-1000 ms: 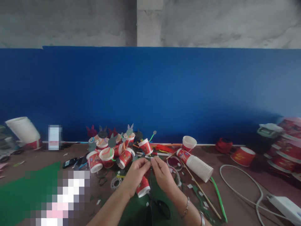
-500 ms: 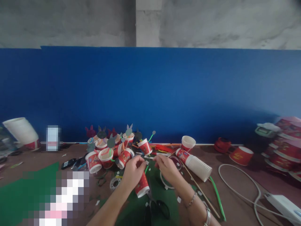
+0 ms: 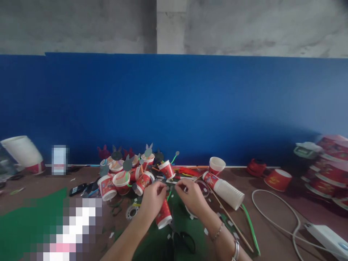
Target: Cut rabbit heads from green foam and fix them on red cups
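In the head view my left hand (image 3: 155, 197) is closed in a pinch above a red paper cup (image 3: 164, 214) that lies on its side; what its fingertips hold is too small to make out. To its right, my right hand (image 3: 190, 192) has thumb and fingers pressed together, and anything between them is hidden. A small gap separates the two hands. Black-handled scissors (image 3: 187, 242) lie below the cup on green sheet material (image 3: 152, 244). Behind my left hand stand several red and white cups (image 3: 121, 182) with grey animal-head cutouts.
A stack of white-rimmed cups (image 3: 230, 194) lies on the right beside a thin stick (image 3: 231, 219) and a green pipe cleaner (image 3: 251, 232). Further right are a white cable (image 3: 272, 226), a power strip (image 3: 328, 241) and stacked red tubs (image 3: 335, 170). A tape roll (image 3: 132, 212) lies left.
The view has shifted slightly. My right hand has moved a little left, and its fingers are bent differently. My left hand stays over the lying cup.
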Demonstrator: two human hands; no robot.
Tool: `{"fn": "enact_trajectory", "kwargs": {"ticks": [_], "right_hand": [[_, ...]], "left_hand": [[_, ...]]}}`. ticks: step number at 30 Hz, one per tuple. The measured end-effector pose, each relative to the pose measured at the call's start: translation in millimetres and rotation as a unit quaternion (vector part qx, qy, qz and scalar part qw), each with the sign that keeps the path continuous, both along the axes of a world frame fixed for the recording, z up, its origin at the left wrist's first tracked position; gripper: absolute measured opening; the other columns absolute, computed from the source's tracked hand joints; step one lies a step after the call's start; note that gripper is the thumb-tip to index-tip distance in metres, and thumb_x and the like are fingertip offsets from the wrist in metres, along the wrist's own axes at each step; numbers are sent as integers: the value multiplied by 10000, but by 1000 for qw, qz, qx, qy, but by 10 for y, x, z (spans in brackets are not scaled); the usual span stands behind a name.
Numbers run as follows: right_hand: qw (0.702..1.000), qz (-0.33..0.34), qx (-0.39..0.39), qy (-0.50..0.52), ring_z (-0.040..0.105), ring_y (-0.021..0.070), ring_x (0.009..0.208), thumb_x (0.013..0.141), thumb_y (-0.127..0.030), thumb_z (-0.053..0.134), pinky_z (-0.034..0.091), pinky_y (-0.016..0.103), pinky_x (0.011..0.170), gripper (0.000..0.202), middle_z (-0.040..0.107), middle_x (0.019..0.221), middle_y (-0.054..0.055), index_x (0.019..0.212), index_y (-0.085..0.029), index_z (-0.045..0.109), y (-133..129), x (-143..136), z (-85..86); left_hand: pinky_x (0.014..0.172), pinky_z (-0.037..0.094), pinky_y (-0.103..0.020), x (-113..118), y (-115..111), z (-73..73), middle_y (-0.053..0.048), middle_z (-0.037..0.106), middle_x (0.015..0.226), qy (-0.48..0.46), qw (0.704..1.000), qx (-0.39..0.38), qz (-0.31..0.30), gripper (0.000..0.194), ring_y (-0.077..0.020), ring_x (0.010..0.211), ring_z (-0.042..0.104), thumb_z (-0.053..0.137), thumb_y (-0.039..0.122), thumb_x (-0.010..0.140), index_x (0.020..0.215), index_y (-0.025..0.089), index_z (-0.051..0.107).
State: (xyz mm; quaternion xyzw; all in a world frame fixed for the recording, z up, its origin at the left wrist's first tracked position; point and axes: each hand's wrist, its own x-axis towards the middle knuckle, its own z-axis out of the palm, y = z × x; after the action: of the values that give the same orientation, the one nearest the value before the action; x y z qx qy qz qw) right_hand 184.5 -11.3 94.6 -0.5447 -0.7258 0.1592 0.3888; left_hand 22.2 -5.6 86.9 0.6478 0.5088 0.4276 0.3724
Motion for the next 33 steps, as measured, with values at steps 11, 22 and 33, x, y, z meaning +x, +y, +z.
{"fn": "enact_trajectory", "kwargs": {"ticks": [11,22,33], "right_hand": [[998,-33,-43,23,576,181,682,792,-187,511,378,257,634,184,671,700,40,664,-191,644,-135,-197,25],[994,-34,-85,54,564,179,640,747,-187,511,362,254,602,178,660,661,42,639,-176,652,-146,-198,82],[996,-47,-72,8,502,144,582,747,-141,484,317,230,551,193,608,593,17,597,-172,600,-167,-231,51]], "left_hand": [[640,482,-282,42,-52,-49,-58,668,692,-30,999,5,-43,212,-208,672,636,496,336,814,776,177,631],[675,430,-283,107,-165,-31,-88,697,814,106,990,95,12,219,-237,770,646,417,218,869,828,198,631],[638,401,-250,130,-223,-14,-73,683,783,168,981,95,16,232,-207,742,641,380,169,888,803,187,596]]}}
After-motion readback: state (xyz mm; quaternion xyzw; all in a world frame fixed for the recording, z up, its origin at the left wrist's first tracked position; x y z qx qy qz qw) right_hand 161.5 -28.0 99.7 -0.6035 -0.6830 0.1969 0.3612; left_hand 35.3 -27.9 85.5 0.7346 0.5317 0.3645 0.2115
